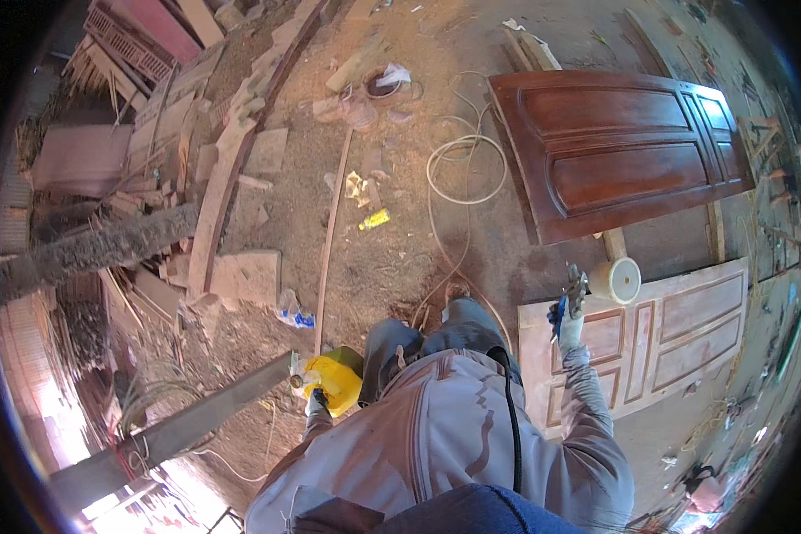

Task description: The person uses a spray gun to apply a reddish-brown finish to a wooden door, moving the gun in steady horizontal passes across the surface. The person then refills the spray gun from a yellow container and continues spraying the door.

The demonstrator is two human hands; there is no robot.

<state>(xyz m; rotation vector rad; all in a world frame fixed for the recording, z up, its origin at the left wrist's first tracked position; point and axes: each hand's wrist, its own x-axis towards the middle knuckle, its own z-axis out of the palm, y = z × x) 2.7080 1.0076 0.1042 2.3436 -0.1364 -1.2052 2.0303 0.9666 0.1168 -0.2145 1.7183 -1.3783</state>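
My right hand point(568, 326), in a glove, is closed around a metal spray gun point(578, 283). A round cream-coloured cup point(617, 280) sits beside the gun and seems joined to it. Both are above the near edge of a pale panelled door point(690, 325) lying flat. At my left side, my left hand point(318, 402), also gloved, grips a yellow jug point(337, 381), its cap end pointing left. The fingers of the left hand are partly hidden by the jug. Beyond the pale door lies a glossy red-brown panelled door point(632, 153), raised on wooden battens.
A pale hose point(468, 169) lies coiled on the dirt floor ahead and runs toward my legs. A long thin batten point(334, 240) lies left of it. Scrap boards point(222, 191) are heaped at the left. A dark beam point(178, 423) slants in near the jug.
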